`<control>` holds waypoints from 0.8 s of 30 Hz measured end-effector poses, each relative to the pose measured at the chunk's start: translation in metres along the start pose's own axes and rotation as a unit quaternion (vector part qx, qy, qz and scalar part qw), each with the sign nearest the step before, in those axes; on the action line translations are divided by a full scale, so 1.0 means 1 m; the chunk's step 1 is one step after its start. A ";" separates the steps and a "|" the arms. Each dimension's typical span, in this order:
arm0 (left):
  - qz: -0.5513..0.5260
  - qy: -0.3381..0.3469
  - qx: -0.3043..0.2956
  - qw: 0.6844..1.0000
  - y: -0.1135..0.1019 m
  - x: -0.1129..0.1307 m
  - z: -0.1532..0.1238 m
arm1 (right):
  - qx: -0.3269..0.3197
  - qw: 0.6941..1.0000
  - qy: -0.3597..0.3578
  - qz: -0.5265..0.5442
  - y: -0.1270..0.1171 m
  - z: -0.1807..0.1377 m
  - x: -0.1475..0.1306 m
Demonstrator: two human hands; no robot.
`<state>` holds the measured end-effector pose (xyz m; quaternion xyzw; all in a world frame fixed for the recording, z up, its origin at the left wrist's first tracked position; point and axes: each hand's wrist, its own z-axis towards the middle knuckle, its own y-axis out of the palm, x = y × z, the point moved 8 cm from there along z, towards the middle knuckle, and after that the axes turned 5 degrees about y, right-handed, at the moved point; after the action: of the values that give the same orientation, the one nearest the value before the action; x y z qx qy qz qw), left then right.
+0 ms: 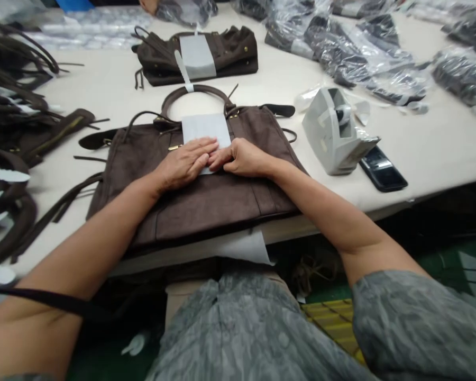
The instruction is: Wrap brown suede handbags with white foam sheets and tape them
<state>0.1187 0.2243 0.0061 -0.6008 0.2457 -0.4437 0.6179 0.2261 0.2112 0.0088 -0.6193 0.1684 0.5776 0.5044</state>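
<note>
A dark brown handbag [206, 206] lies flat on the table before me, its round handle [196, 90] pointing away. White paper [204, 127] lies over the middle of its upper part, below the handle. My left hand [186, 161] rests on the bag and the paper's lower part, fingers stretched out and flat. Against its fingertips, my right hand [241, 157] bends at the knuckles, with thumb and fingers closed at the paper's lower edge. The fingers partly hide that edge. A white tag [182, 69] is looped round the handle.
Another brown handbag [238, 53] with a white paper band lies beyond. A grey tape dispenser [329, 132] and a phone [383, 168] are at the right. Brown bags [14, 116] pile up at the left. Plastic-wrapped bags [360, 53] cover the far right. The table's front edge [368, 211] is close.
</note>
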 end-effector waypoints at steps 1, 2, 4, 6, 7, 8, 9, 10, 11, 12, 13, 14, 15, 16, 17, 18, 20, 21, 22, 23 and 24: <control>0.010 0.003 -0.011 1.000 0.002 0.002 -0.002 | 0.004 1.000 0.007 0.004 0.002 -0.005 -0.002; 0.022 0.007 -0.020 1.000 0.004 0.005 -0.003 | 0.009 1.000 0.016 0.005 0.004 -0.013 -0.004; 0.038 0.017 -0.028 0.999 0.007 0.009 -0.006 | 0.034 0.999 0.036 -0.009 0.006 -0.035 -0.013; 0.043 0.024 -0.025 0.998 0.008 0.011 -0.008 | 0.091 0.994 0.049 -0.044 0.007 -0.070 -0.029; 0.040 0.026 -0.019 0.999 0.008 0.011 -0.009 | 0.131 0.988 0.048 -0.064 0.007 -0.091 -0.040; 0.036 0.028 -0.014 0.999 0.007 0.011 -0.009 | 0.179 0.980 0.041 -0.080 0.007 -0.116 -0.053; 0.031 0.029 -0.010 0.999 0.007 0.011 -0.008 | 0.229 0.969 0.029 -0.089 0.009 -0.142 -0.066; 0.025 0.028 -0.009 0.999 0.007 0.010 -0.008 | 0.277 0.957 0.015 -0.088 0.012 -0.168 -0.078; 0.018 0.027 -0.009 0.999 0.007 0.008 -0.008 | 0.330 0.941 0.002 -0.079 0.016 -0.195 -0.087; 0.011 0.025 -0.011 1.000 0.007 0.007 -0.007 | 0.377 0.924 0.001 -0.066 0.021 -0.219 -0.091; 0.005 0.023 -0.012 1.000 0.006 0.006 -0.007 | 0.414 0.908 0.025 -0.057 0.028 -0.239 -0.088; 0.000 0.022 -0.014 1.000 0.006 0.006 -0.007 | 0.437 0.895 0.071 -0.053 0.037 -0.255 -0.079; -0.004 0.022 -0.015 1.000 0.006 0.006 -0.006 | 0.441 0.887 0.131 -0.049 0.048 -0.265 -0.065; -0.005 0.023 -0.015 1.000 0.005 0.006 -0.006 | 0.428 0.882 0.193 -0.043 0.062 -0.269 -0.048; -0.004 0.023 -0.014 1.000 0.005 0.007 -0.006 | 0.402 0.880 0.249 -0.034 0.077 -0.270 -0.032; -0.002 0.022 -0.013 1.000 0.005 0.007 -0.006 | 0.366 0.882 0.295 -0.022 0.095 -0.267 -0.018; 0.004 0.019 -0.006 1.000 0.004 0.007 -0.006 | 0.298 0.887 0.353 -0.006 0.127 -0.257 0.000; 0.007 0.019 -0.001 1.000 0.004 0.007 -0.006 | 0.281 0.885 0.371 -0.012 0.140 -0.254 0.002; 0.010 0.021 0.004 1.000 0.004 0.007 -0.006 | 0.277 0.880 0.385 -0.026 0.148 -0.251 0.000; 0.013 0.022 0.010 1.000 0.003 0.007 -0.007 | 0.286 0.873 0.392 -0.047 0.152 -0.251 -0.005; 0.016 0.023 0.015 0.999 0.003 0.007 -0.007 | 0.304 0.866 0.391 -0.067 0.153 -0.252 -0.012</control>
<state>0.1169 0.2147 0.0041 -0.5772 0.2632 -0.4508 0.6279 0.2395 -0.0667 -0.0903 -0.6200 0.4770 0.1730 0.5985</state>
